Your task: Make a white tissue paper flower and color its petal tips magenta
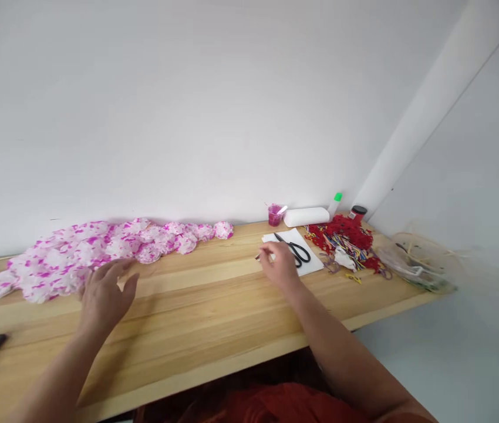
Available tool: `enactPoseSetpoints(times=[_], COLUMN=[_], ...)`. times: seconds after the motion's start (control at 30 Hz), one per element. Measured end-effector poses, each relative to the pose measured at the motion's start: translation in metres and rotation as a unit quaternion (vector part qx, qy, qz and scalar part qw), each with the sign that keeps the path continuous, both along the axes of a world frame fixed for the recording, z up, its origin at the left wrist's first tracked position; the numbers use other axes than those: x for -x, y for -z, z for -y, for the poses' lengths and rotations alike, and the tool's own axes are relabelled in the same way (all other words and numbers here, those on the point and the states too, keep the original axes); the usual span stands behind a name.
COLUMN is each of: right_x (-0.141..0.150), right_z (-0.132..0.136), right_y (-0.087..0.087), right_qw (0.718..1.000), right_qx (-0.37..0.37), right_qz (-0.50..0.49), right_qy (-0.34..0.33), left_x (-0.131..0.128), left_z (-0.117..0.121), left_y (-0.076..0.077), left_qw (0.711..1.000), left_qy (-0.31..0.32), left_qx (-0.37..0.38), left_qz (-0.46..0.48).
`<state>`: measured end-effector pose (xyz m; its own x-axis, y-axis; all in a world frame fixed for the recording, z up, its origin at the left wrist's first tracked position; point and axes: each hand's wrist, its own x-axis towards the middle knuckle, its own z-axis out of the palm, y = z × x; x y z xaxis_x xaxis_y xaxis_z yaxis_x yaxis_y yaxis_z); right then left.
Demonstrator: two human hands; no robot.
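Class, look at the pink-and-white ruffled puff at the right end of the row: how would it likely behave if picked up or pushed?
The ruffled puff is probably light for its size, as it looks made of thin, crumpled layers. Those loose-looking folds would likely squash under a firm pinch. Pushed along the wooden table, its roundish shape might roll slightly.

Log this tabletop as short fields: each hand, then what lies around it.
Left hand: open, at the pink-and-white tufts; contact unclear
Right hand: fingers curled, by white paper; cannot tell if holding anything
On paper: black scissors
Along wall: pink-stained cup, white cylinder
Right end: red tangle, clear plastic bag
Surface: wooden table
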<state>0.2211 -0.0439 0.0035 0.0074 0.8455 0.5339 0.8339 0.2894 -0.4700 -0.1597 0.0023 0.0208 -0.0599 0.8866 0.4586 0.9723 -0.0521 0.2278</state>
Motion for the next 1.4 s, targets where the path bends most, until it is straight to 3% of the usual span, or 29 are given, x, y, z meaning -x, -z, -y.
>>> enactPoseSetpoints(times=[0.13,0.27,0.43,0.63,0.73,0.93,1.17,1.4], right_x=[-0.064,-0.104,-0.106,-0.103,-0.106,-0.111,-0.112,-0.113], right_z=[0.004,0.009,0.006,0.005,0.006,0.010,0.012,0.014], right_y=[-0.012,-0.008,0.002,0.002,0.002,-0.002,-0.008,-0.010], right_qw=[0.990,0.969,0.956,0.957,0.957,0.958,0.963,0.962], right_qx=[0.027,0.106,0.149,0.157,0.153,0.132,0.082,0.071], right_qz=[0.021,0.055,0.088,0.080,0.059,0.014,-0.047,-0.060], right_qy=[0.138,0.217,0.236,0.232,0.239,0.256,0.254,0.256], left_x=[-0.024,-0.067,-0.147,-0.235,-0.268,-0.307,-0.315,-0.317], left_z=[0.027,0.045,0.054,0.042,0.031,0.023,0.019,0.017], left_y=[0.017,0.026,0.016,0.012,0.015,0.023,0.019,0.010], left_qw=[0.997,0.974,0.912,0.841,0.822,0.847,0.840,0.847], left_qy=[0.074,0.227,0.407,0.530,0.553,0.518,0.539,0.525], left_qx=[-0.008,-0.006,0.047,0.066,0.077,0.097,0.051,0.077], left_qz=[-0.009,0.006,0.029,0.085,0.115,0.068,-0.033,-0.036])
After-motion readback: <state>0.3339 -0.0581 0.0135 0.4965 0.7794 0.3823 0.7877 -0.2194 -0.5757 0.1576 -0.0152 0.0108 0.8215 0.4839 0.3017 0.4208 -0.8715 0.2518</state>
